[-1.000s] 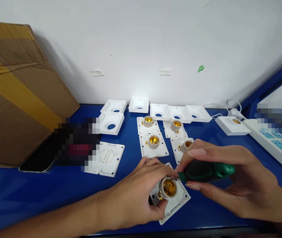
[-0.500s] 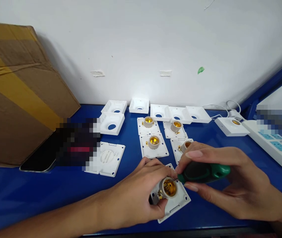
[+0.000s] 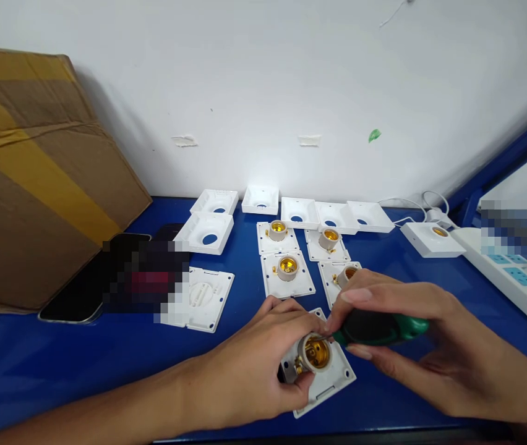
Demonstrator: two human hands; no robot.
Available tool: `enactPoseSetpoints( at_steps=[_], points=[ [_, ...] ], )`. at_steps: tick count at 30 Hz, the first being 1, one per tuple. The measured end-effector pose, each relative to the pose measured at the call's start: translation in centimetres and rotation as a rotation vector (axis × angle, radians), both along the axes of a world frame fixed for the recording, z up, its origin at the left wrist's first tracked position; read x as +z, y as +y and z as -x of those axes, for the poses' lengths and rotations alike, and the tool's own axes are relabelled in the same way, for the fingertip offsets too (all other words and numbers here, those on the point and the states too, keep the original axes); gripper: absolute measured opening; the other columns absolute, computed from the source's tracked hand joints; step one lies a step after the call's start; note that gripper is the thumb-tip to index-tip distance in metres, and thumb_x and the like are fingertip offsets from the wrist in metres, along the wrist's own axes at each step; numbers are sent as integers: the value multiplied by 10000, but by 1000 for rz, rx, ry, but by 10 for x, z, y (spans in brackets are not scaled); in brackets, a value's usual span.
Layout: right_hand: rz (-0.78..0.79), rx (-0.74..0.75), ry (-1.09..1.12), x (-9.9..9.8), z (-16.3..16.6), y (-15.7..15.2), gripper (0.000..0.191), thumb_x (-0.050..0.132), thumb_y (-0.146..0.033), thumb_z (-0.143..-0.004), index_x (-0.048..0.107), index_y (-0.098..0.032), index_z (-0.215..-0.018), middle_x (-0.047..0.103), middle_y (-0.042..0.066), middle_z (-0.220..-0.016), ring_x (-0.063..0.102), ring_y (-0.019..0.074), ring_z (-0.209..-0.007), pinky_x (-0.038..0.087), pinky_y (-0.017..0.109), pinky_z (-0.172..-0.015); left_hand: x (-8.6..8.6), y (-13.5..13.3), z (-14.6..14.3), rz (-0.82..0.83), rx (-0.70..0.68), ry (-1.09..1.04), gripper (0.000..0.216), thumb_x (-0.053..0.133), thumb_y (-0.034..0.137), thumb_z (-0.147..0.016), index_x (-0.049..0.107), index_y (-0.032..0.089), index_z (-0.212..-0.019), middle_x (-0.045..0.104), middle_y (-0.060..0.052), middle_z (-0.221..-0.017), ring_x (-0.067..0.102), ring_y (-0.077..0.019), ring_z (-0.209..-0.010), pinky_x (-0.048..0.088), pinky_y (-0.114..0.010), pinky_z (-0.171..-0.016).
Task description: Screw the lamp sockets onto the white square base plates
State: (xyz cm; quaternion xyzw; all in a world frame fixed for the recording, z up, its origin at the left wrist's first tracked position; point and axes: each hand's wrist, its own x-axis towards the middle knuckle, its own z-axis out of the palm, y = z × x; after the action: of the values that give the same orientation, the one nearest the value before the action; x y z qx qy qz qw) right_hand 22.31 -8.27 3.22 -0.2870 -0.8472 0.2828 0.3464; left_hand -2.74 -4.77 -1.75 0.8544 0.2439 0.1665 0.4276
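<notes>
My left hand (image 3: pixel 254 364) grips a white square lamp-holder base with a brass socket (image 3: pixel 318 353), held tilted just above the blue table (image 3: pixel 82 364) near its front edge. My right hand (image 3: pixel 430 340) is closed around a screwdriver with a black and green handle (image 3: pixel 379 329). Its metal tip points left into the side of the brass socket. Thumb and fingers of both hands nearly meet over the socket.
Several more socket bases (image 3: pixel 287 272) and empty white covers (image 3: pixel 298 211) lie in rows behind. One plate lies face down (image 3: pixel 205 298). A cardboard box (image 3: pixel 26 179) leans at the left, a phone (image 3: pixel 82 296) beside it. A white power strip (image 3: pixel 518 272) runs along the right.
The screwdriver handle has shifted slightly left toward the socket, and my right hand's fingers have turned a little around it. The left hand keeps the base in place.
</notes>
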Motion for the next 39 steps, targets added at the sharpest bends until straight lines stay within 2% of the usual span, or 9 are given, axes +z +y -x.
enactPoseSetpoints(
  at_steps=[6, 12, 17, 21, 25, 28, 32, 35, 39],
  points=[
    [14, 56, -106, 6, 1, 0, 761, 519, 21, -939, 357, -355, -1581, 691, 20, -1399, 657, 193, -1280, 566, 353, -1049, 2, -1, -2, -20, 34, 31, 267, 735, 164, -876, 665, 254, -1117, 706, -26, -1100, 656, -255, -1099, 521, -397, -1017],
    [-12, 170, -8, 8, 20, 5, 667, 449, 85, -949, 443, -267, -1515, 692, 16, -1141, 646, 142, -1131, 478, 365, -1075, 4, -1, -4, -32, 25, 39, 197, 709, 163, -870, 666, 265, -1033, 726, 9, -980, 666, -267, -1124, 506, -441, -1067],
    [-54, 106, -60, 11, 28, 6, 555, 517, -1, -978, 474, -239, -1477, 684, 31, -1124, 623, 157, -1086, 479, 342, -1056, 1, -2, -6, -39, 60, 30, 59, 666, 233, -912, 651, 242, -968, 727, -27, -1081, 679, -266, -1078, 496, -490, -1087],
    [-51, 25, -38, 3, 30, 4, 581, 612, -70, -960, 460, -269, -1484, 682, 41, -1292, 621, 183, -1217, 471, 325, -1092, 2, -2, -5, 19, 46, 48, 147, 674, 180, -872, 618, 243, -992, 719, -28, -1076, 664, -280, -1131, 523, -485, -1052],
    [-61, -26, 25, -6, 29, 5, 725, 659, -132, -978, 340, -325, -1600, 646, 51, -1416, 683, 184, -1138, 556, 305, -995, 4, 0, -4, 0, 26, 43, 207, 701, 151, -851, 613, 240, -1016, 695, -33, -1078, 664, -262, -1097, 523, -453, -1041],
    [-112, 9, 81, -7, 26, 8, 771, 663, -108, -989, 307, -351, -1628, 675, 31, -1352, 691, 163, -1077, 561, 273, -973, 4, 0, -4, -27, 2, 32, 179, 706, 143, -857, 621, 229, -989, 699, -35, -1089, 659, -261, -1099, 509, -451, -1050],
    [-42, 42, 34, -3, 19, 10, 771, 631, -56, -994, 318, -369, -1625, 693, 11, -1300, 673, 155, -1095, 525, 277, -1028, 5, 1, -4, -13, -5, 54, 136, 709, 151, -869, 639, 219, -964, 696, -47, -1160, 652, -269, -1127, 489, -472, -1069],
    [24, 76, 52, -3, 15, 10, 752, 578, 21, -968, 386, -358, -1588, 686, 23, -1291, 656, 170, -1119, 533, 308, -978, 6, 2, -4, -1, -16, 50, 136, 716, 151, -874, 652, 221, -972, 718, -32, -1080, 665, -253, -1091, 477, -437, -1073],
    [23, 190, 144, -5, 19, 11, 750, 500, 92, -956, 421, -345, -1561, 698, 12, -1152, 644, 168, -1018, 493, 392, -961, 1, 1, -6, 6, 16, 9, 202, 713, 130, -857, 640, 232, -1016, 710, -1, -986, 672, -238, -1045, 451, -414, -1067]
  ],
)
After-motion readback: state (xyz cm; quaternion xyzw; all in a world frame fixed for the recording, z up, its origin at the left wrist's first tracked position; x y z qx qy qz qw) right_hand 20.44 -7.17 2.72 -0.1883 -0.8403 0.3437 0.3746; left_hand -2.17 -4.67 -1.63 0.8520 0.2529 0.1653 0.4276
